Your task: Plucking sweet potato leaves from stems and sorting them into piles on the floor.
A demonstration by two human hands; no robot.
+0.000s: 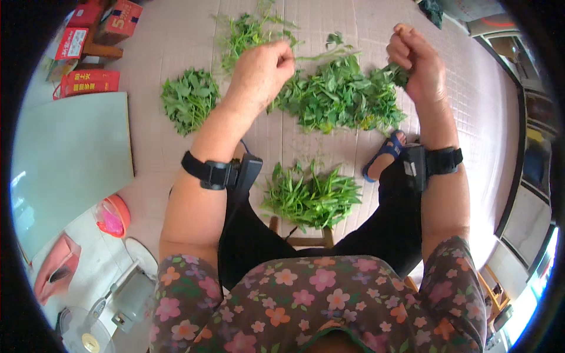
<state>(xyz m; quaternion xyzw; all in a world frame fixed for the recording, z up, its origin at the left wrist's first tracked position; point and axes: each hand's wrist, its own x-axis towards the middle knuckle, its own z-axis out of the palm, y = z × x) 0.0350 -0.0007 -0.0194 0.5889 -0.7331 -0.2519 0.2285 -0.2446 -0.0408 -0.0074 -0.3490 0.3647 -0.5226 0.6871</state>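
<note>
My left hand [267, 68] pinches a thin green stem [324, 56] that reaches right, above the floor. My right hand [417, 64] is raised with its fingers curled, and dark leafy greens [394, 74] show against its palm. Below and between the hands spreads a large heap of leafy greens [340, 97]. A smaller leaf bunch [190, 101] lies left of my left hand. Beyond that hand is a loose pile of stems and leaves [245, 37]. Closer to me, between my legs, sits a pile of narrow-leaved greens [313, 194].
A wooden stool edge [304, 241] shows beneath me. My sandalled foot [385, 156] stands right of the piles. Leftward are a pale green panel [75, 167], an orange basin [117, 216], red boxes [121, 20] and a fan [90, 331]. Cabinets [529, 212] line the right side.
</note>
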